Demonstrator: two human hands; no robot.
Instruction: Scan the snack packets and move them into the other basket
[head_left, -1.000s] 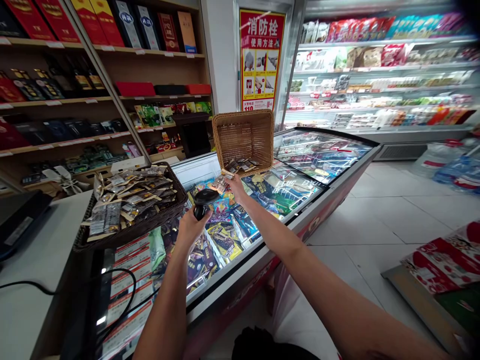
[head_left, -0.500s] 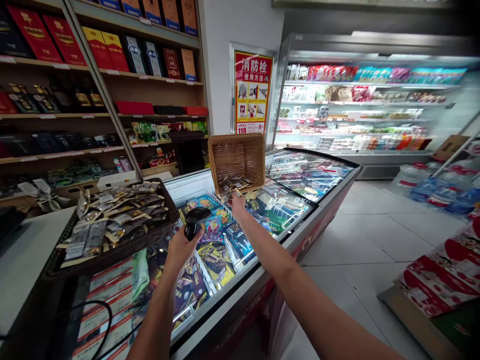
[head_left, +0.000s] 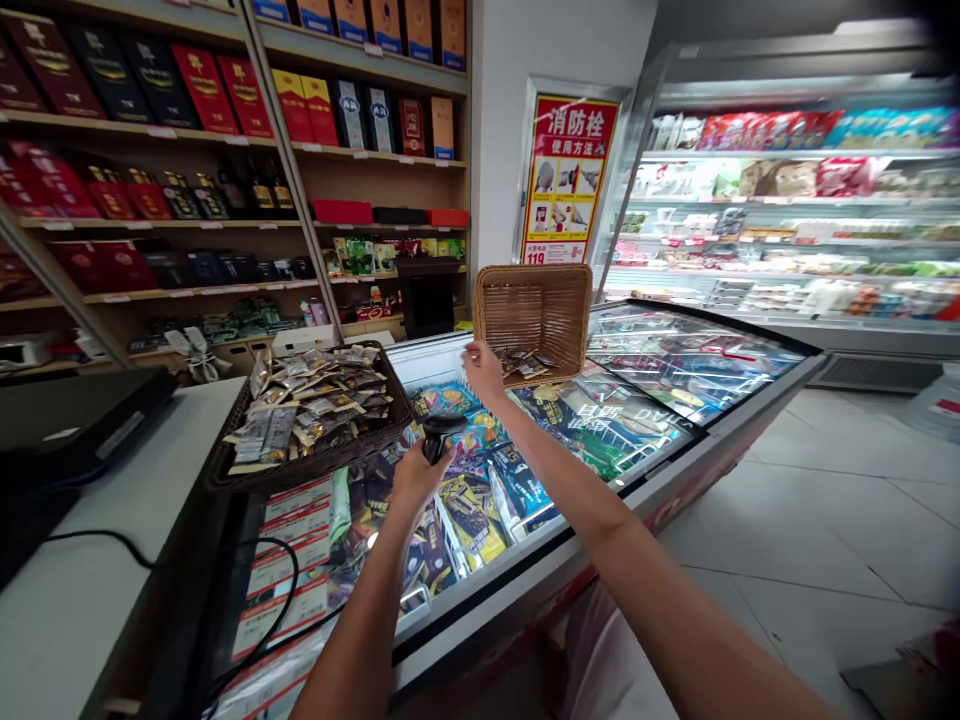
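Observation:
My left hand (head_left: 417, 482) is wrapped round the handle of a black barcode scanner (head_left: 444, 426), held above the freezer. My right hand (head_left: 484, 374) is at the lower left edge of a tan wicker basket (head_left: 551, 295), fingers curled in; whether anything is in them I cannot make out. That basket is tilted with its opening towards me, and several small packets (head_left: 527, 362) lie at its bottom. Left of my hands, a dark woven basket (head_left: 397, 392) holds a heap of similar small packets (head_left: 307, 405).
Under my hands is a chest freezer (head_left: 517, 575) with a glass top and frozen goods inside. A white counter (head_left: 161, 490) is at the left, with a black cable (head_left: 294, 570) nearby. Shelves of boxes (head_left: 375, 215) stand behind; a lit display fridge (head_left: 795, 215) is at the right.
The view has turned left. My right hand has moved from the packets inside the tan basket to its left edge. The scanner stays in my left hand.

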